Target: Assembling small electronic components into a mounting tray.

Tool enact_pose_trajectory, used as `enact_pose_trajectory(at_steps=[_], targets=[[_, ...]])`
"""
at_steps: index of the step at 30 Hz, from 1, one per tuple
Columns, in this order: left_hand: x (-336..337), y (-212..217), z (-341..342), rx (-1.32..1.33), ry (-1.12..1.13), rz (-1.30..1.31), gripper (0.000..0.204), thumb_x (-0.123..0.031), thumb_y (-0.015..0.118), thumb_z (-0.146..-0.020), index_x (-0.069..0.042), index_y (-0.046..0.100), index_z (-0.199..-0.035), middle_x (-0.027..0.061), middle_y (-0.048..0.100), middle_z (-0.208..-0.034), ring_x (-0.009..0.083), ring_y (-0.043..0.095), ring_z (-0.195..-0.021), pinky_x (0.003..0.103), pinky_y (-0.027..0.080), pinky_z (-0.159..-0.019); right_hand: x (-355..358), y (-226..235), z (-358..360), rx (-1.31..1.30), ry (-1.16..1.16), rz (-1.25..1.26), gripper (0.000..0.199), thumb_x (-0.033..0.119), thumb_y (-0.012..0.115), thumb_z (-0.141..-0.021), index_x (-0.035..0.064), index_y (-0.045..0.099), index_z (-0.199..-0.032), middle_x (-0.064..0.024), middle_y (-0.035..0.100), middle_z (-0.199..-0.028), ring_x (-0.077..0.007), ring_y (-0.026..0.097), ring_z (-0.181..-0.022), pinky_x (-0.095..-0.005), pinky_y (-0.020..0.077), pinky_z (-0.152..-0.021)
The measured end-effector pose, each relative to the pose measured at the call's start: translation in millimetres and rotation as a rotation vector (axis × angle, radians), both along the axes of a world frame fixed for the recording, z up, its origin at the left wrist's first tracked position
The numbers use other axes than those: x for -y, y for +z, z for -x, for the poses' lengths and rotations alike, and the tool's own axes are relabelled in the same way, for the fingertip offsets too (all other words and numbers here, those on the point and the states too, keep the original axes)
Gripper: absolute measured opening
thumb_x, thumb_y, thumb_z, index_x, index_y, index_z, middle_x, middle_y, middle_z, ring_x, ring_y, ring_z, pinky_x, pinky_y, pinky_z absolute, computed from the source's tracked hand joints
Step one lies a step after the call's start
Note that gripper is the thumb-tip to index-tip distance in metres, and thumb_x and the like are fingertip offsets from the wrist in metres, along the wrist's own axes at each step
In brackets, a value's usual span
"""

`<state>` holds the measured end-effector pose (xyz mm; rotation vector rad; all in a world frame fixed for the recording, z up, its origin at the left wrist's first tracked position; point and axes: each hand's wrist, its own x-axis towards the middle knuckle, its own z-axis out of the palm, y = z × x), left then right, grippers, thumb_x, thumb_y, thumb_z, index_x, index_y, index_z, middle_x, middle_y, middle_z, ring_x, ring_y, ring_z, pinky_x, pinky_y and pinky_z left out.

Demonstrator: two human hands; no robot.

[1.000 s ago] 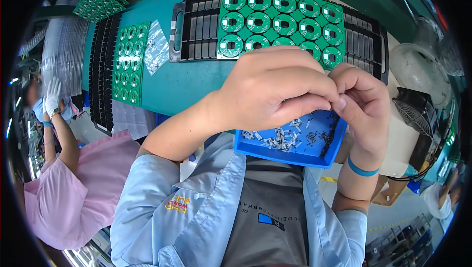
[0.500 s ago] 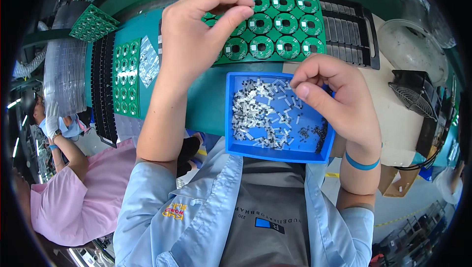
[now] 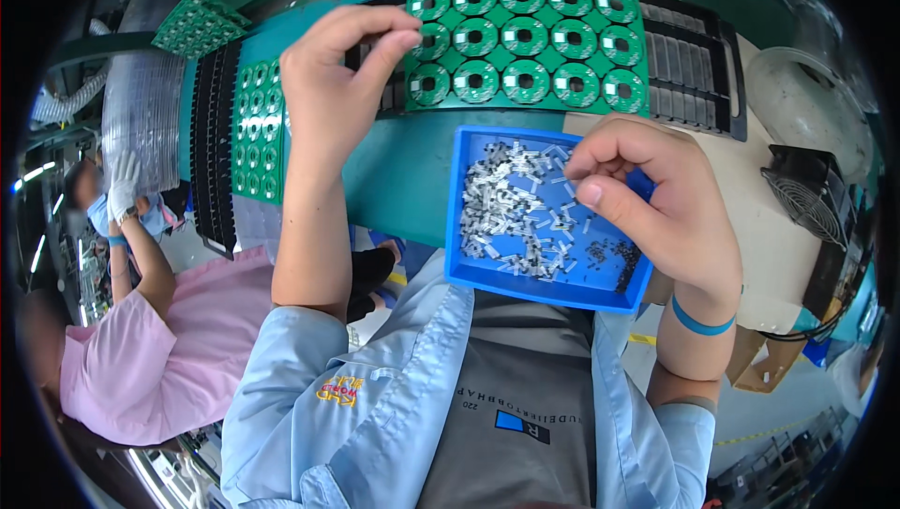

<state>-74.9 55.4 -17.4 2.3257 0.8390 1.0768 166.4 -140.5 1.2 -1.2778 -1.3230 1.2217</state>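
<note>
Change: your left hand [image 3: 330, 87] has lifted away from the blue tray [image 3: 469, 265] over the last second and now sits at the near-left corner of the green circuit board panel [image 3: 525, 45], where a second ago both hands were bunched together over the tray.
Left fingers: thumb and forefinger are pressed together at the panel's edge; they probably pinch one small part, but it is too tiny to make out.
Right hand: your right hand [image 3: 656, 200] has stayed over the tray's right half, fingers curled and pinched over the loose metal parts [image 3: 511, 204].
Meaning: you seem to be carrying a part from the tray to the panel while the other hand picks out another.
Where the parts are: heaped in the tray, which rests just below the panel, against your chest.
Around the panel: black slotted racks [image 3: 694, 64] lie under and to its right; a smaller green panel [image 3: 255, 129] lies to its left on the teal table [image 3: 403, 172].
In the way: your own left wrist crosses the table left of the tray; a seated co-worker in pink [image 3: 141, 359] is well to the left.
</note>
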Motion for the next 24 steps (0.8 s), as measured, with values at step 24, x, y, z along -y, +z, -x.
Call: enact_pose_trajectory(at_steps=[24], targets=[[25,-9,-11,-0.101,-0.054,-0.018,0.011,-0.006,0.084,-0.082,-0.008,0.083,-0.093,0.0022,0.079,-0.094,0.017,0.068,-0.08,0.029,0.054,-0.073,1,1,-1,0.101,0.052,0.065,0.011,0.006,0.072,-0.091,-0.0009,0.071,-0.099,-0.0064,0.067,-0.093,-0.014,0.053,-0.077,-0.0244,0.044,-0.073]])
